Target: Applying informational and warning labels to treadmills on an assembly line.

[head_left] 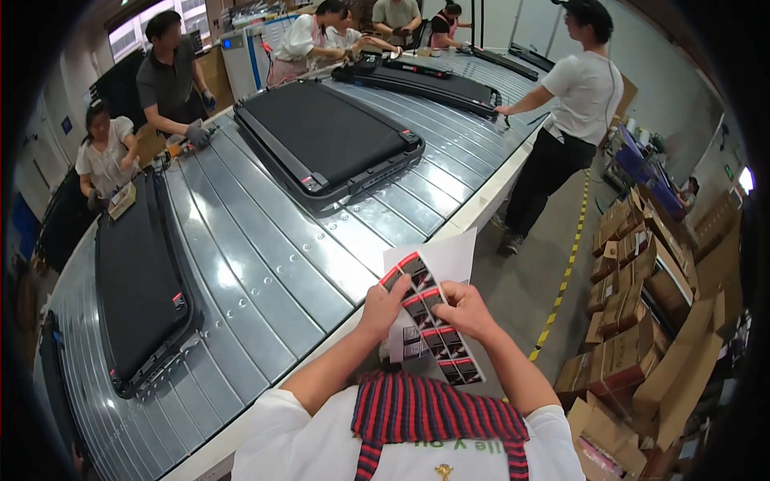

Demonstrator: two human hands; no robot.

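A dark panel [54, 361] at far left is cut off by the lens's black rim, beside a black framed panel [144, 272] lying lengthwise on a slatted metal table [257, 297]. Bare slats stretch from there to the table's pale near edge. Farther back lies a larger black framed panel [321, 132], its near corner short of that edge.

At center, just beyond the edge, a sheet of red-and-black labels [451, 343] hangs tilted before the wearer's striped collar [437, 409], over white paper [459, 255] it partly hides. The left hand [385, 306] pinches the sheet's left side, thumb on top, other fingers concealed behind. The right hand [468, 311], elbow bent, pinches at the right side with thumb and curled forefinger; whether a single label is between them cannot be told.

At right, open floor [525, 280] runs to yellow-and-black tape [566, 293], then cardboard boxes [622, 353], the outermost lost in shadow.
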